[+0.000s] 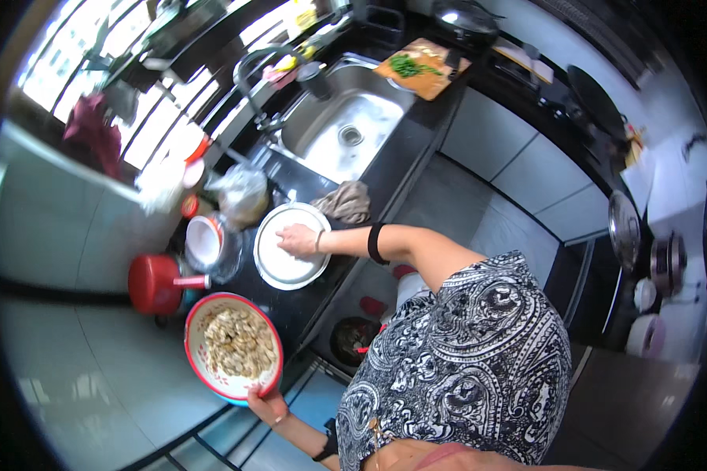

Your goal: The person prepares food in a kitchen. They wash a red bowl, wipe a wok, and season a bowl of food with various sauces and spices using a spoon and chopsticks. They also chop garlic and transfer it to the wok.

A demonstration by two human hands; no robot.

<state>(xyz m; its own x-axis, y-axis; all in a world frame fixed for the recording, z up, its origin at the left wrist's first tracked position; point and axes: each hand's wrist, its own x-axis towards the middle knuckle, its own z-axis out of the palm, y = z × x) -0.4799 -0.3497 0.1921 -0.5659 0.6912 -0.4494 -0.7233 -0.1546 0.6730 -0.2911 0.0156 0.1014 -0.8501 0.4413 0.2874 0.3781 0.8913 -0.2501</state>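
My left hand (266,406) grips the near rim of an enamel basin (197,364) with a red rim and a red pattern inside. The basin is tilted and holds many pale brown food pieces (238,341), perhaps shellfish meat or sliced mushrooms. My right hand (299,241) reaches over a round white bowl (291,277) on the black counter. Its fingers are bent down at the bowl's white inside, and blur hides whether they hold anything. A crumpled brown cloth (346,202) lies beside that bowl, close to my right wrist.
Left of the bowl stand a red saucepan (153,284), white containers (204,241) and a knotted plastic bag (243,194). Beyond it are a steel sink (353,112) with a black faucet (244,76) and a cutting board (433,85) bearing chopped greens (405,66). A dark pan (353,340) sits low by my legs.
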